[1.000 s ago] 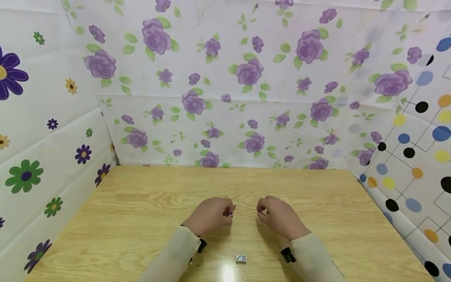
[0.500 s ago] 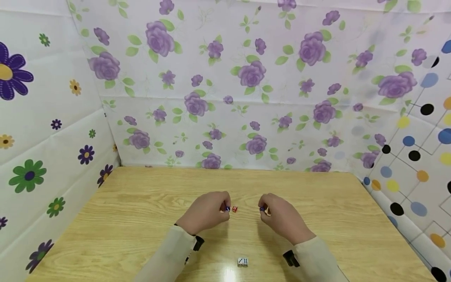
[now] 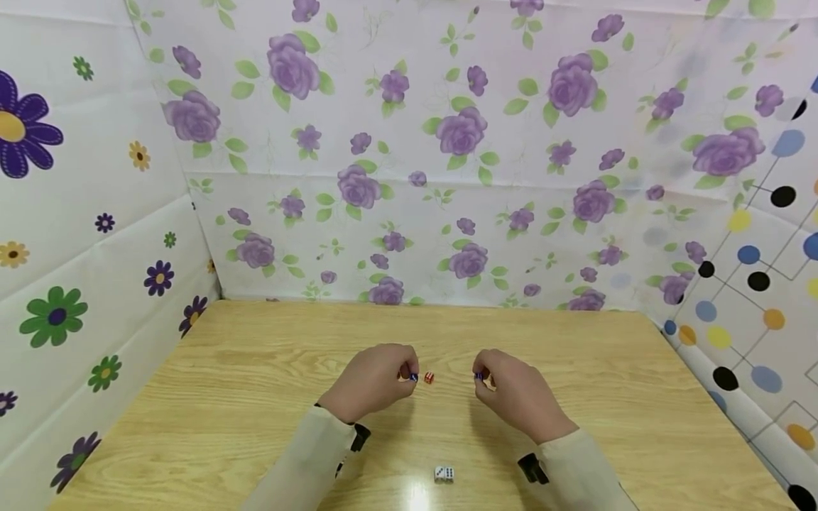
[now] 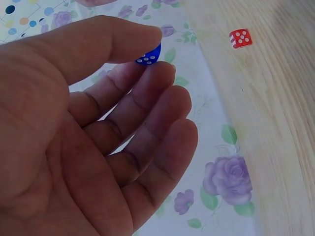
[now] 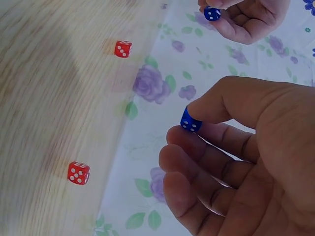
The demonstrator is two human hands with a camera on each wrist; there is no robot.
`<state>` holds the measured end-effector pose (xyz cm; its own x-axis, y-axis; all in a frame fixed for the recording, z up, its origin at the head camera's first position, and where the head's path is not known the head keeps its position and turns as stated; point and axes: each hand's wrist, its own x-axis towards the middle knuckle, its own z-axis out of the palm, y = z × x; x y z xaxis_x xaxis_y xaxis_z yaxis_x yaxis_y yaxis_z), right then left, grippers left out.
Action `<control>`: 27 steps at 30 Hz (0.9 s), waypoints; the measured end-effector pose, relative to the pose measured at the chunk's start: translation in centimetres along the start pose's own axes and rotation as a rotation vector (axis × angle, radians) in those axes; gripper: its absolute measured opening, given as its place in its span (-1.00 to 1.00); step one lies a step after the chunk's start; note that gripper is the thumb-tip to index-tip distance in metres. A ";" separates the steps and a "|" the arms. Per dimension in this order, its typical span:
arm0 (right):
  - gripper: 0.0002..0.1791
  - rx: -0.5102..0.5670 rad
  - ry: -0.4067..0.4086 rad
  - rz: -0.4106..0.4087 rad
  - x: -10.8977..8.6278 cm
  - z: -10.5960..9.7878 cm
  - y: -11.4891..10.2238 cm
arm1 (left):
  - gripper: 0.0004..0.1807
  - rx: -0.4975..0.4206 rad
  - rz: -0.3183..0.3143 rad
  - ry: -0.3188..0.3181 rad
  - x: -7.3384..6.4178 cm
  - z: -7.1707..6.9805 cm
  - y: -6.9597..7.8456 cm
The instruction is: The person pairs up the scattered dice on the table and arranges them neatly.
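Note:
My left hand [image 3: 375,383] pinches a blue die [image 4: 149,56] with white pips between thumb and forefinger, above the table. Another blue die [image 5: 190,121] is pinched the same way by my right hand [image 3: 519,390]. Just right of the left fingertips, a red die [image 3: 429,377] lies on the wood; it also shows in the left wrist view. The right wrist view has a second red die [image 5: 78,173] on the table near the right hand, largely hidden behind that hand in the head view. Two white dice [image 3: 444,474] sit side by side nearer the front.
The wooden table [image 3: 255,411] meets a rose-patterned cloth [image 3: 409,234] at the back. Flowered cloth [image 3: 57,234] stands along the left, dotted cloth [image 3: 754,319] along the right.
The left hand has shifted slightly left and up, bringing its blue die and the red die beside it into clear view. Lately both hands are nearly still, each holding its blue die.

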<state>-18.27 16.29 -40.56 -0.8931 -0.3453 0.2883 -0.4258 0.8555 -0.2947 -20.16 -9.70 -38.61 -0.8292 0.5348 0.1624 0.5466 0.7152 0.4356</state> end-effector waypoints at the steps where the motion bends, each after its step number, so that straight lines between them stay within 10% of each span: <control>1: -0.85 -0.002 0.004 -0.004 0.0 0.0 0.0 | -0.93 0.002 0.001 -0.002 0.0 0.0 0.0; 27: -0.80 -0.022 0.028 -0.045 -0.1 0.4 0.0 | -0.92 -0.029 -0.011 -0.013 0.3 0.4 -0.3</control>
<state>-18.22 16.24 -40.94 -0.8688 -0.3728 0.3260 -0.4618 0.8476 -0.2614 -20.53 -9.58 -39.01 -0.8334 0.5331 0.1460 0.5338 0.7078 0.4627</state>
